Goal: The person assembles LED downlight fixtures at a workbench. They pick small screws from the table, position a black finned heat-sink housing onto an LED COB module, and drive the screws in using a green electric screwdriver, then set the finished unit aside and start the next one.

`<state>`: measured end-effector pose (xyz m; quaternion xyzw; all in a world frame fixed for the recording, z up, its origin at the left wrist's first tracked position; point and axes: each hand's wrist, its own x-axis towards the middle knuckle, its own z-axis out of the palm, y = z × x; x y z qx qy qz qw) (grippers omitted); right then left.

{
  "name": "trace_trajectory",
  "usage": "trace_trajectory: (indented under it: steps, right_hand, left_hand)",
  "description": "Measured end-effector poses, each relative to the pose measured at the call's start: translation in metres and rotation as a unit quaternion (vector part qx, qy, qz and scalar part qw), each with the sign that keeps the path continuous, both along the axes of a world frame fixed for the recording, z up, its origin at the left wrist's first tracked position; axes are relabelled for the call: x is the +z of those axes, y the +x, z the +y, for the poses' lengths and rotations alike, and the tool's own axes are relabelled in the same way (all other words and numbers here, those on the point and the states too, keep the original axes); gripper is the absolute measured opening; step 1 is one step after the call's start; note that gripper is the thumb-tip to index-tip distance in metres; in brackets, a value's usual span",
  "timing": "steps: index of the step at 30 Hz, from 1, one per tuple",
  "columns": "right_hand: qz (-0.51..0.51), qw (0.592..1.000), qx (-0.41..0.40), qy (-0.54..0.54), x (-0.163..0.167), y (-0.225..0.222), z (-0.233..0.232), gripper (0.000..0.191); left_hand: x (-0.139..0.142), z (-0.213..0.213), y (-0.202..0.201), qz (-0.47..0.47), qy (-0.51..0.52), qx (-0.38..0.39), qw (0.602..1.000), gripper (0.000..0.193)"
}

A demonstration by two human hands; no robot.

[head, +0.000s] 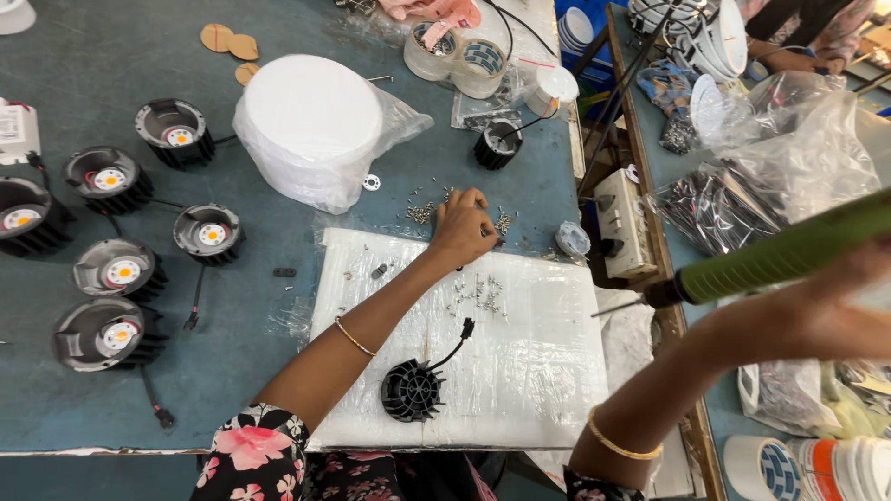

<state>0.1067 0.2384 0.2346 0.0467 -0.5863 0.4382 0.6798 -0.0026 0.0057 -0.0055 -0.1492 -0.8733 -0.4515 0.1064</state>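
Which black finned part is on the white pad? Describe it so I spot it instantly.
Start at the white foam pad in front of the person. Near its front edge lies a round black finned housing, fins up, a short plugged wire trailing. Unlike the housings on the blue table, no LED shows.

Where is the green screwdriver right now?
In the head view, the green screwdriver is at the right, gripped by the right hand, beyond the white foam sheet.
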Motion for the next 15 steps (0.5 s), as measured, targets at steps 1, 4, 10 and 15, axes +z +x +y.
trace_trajectory:
  steps: [1, 4, 10, 15]
  right_hand:
    - [-0.034, 0.996, 0.081, -0.006, -0.001, -0.002, 0.006, 0.057]
    - [-0.134, 0.937, 0.321, -0.017, 0.000, -0.021, 0.014, 0.056]
    - [-0.169, 0.870, 0.460, -0.066, -0.024, -0.076, -0.026, 0.036]
    - [-0.177, 0.874, 0.448, -0.063, -0.039, -0.092, -0.057, 0.028]
  left_hand:
    - [-0.001, 0.001, 0.000, -0.006, 0.000, 0.007, 1.000, 0.008]
    - [-0.001, 0.003, -0.004, -0.029, -0.003, 0.030, 0.999, 0.006]
    - [-0.003, 0.002, -0.002, -0.041, 0.008, 0.049, 0.998, 0.014]
    - [0.003, -0.002, 0.001, -0.042, 0.035, 0.032, 0.998, 0.020]
